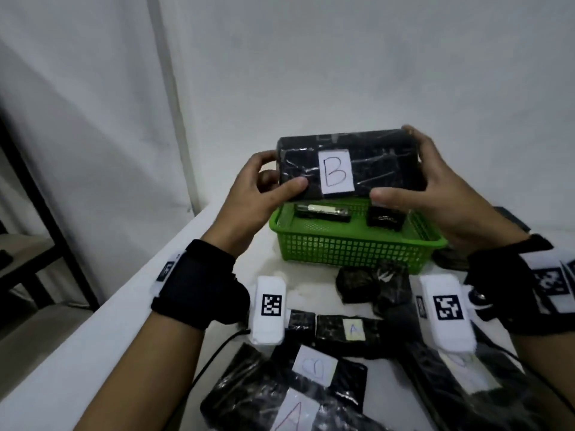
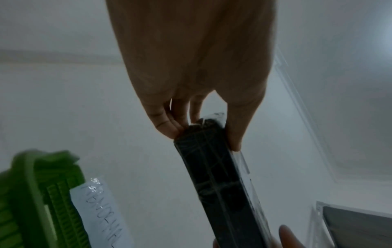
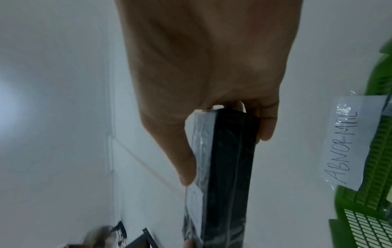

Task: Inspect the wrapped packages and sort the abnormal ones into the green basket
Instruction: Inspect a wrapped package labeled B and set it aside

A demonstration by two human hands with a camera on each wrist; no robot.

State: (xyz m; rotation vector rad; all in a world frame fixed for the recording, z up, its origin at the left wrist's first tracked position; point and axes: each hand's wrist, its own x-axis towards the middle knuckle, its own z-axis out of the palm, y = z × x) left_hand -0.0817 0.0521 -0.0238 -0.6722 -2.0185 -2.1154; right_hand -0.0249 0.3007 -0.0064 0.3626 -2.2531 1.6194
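- Here, the left hand (image 1: pixel 249 194) and right hand (image 1: pixel 441 194) grip the B-labelled package (image 1: pixel 348 164) by its ends, fingers curled round it.
- It hangs above the green basket (image 1: pixel 357 247).

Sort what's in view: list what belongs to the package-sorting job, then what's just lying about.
Job:
- B-labelled package, held by left hand and right hand
- green basket with ABNORMAL label
- A-labelled package on the table

Lying about:
- black cable
- dark frame at left
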